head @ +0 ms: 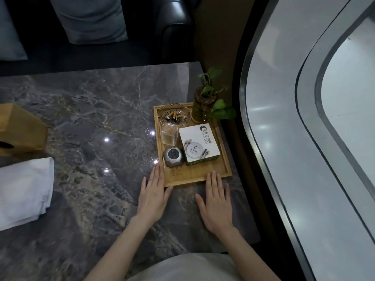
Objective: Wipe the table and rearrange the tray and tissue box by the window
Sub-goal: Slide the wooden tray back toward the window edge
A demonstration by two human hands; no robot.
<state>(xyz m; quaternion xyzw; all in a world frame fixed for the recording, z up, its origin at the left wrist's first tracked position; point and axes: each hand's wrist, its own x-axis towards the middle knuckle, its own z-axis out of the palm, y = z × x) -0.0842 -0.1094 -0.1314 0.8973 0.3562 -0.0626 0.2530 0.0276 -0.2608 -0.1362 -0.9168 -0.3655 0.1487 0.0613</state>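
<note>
A wooden tray (199, 175) lies on the dark marble table (97, 110) at its right edge, by the window. It carries a glass ashtray with cigarette butts (174, 117), a clear toothpick holder (170, 133), a grey faceted object (174, 156) and a white printed box (199, 145). My left hand (152, 196) lies flat, fingers along the tray's near left corner. My right hand (215, 201) lies flat with its fingertips touching the tray's near rim. A wooden tissue box (20, 130) stands at the far left. A folded white cloth (24, 191) rests in front of it.
A potted green plant in a glass jar (205, 104) stands at the tray's far right corner. The curved window (304, 138) runs along the right. A black sofa with grey cushions (89, 19) stands behind the table.
</note>
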